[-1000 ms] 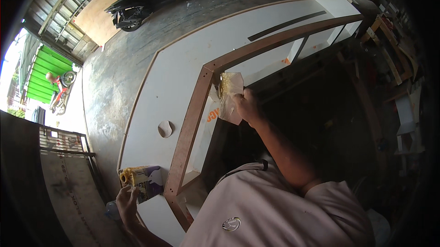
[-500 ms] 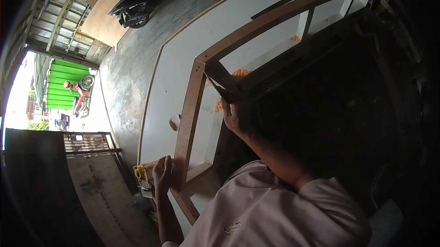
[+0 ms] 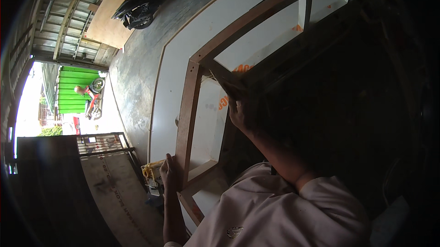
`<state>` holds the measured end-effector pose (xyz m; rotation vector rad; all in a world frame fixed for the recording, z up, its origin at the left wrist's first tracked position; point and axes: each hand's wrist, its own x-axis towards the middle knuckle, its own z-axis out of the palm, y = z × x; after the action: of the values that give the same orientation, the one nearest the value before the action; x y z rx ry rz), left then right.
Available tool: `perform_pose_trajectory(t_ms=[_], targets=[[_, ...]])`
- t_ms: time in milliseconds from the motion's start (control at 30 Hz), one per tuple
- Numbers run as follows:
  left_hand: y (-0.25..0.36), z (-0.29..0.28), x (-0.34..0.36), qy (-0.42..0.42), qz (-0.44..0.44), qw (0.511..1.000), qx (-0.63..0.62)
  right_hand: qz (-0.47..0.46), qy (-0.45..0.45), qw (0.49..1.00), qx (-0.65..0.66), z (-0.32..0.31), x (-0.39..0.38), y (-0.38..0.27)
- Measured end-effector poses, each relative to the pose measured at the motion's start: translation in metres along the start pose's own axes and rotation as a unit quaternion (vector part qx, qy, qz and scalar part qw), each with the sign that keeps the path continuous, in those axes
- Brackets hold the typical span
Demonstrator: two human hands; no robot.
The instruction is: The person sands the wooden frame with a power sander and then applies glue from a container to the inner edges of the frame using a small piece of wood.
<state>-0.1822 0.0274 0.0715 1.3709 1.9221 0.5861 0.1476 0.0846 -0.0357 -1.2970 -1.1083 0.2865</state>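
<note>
A long brown wooden frame with crosspieces stands over a large white panel. My left hand is closed at the outer edge of the frame's near-left bar, thumb pointing up, its other fingers partly hidden. My right hand is closed inside the frame, below its far-left corner. A dark, flat piece runs from that corner toward its fingers; deep shadow hides what exactly they grip. Beside my left hand is a yellow and grey object, possibly a tool, partly covered by the hand.
The white panel with orange print extends under and beyond the frame. Past it lies a grey concrete floor. A black motorcycle stands at the back, a red one by a green wall. A dark board rises at left.
The whole view has shifted, the background sliding right. The frame's corner has moved left against the white panel, and its bar now covers most of a round spot there. Both hands keep their places on it.
</note>
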Motion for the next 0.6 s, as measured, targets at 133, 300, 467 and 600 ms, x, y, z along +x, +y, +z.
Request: perform_pose_trajectory(t_ms=[133,300,467,600], targets=[[-0.012,0.0,0.007,0.006,-0.014,1.0,0.0,0.019,0.021,0.998,-0.051,0.042,-0.014,0.013],[-0.005,0.008,0.009,0.014,-0.016,0.999,0.033,0.042,0.051,0.996,-0.059,0.075,-0.012,0.006],[0.006,0.008,0.01,0.024,-0.04,0.997,0.066,0.005,0.016,1.0,0.003,0.056,-0.018,-0.001],[-0.003,0.002,0.013,0.017,-0.055,0.997,0.045,0.003,0.028,0.999,0.03,0.026,-0.026,0.014]])
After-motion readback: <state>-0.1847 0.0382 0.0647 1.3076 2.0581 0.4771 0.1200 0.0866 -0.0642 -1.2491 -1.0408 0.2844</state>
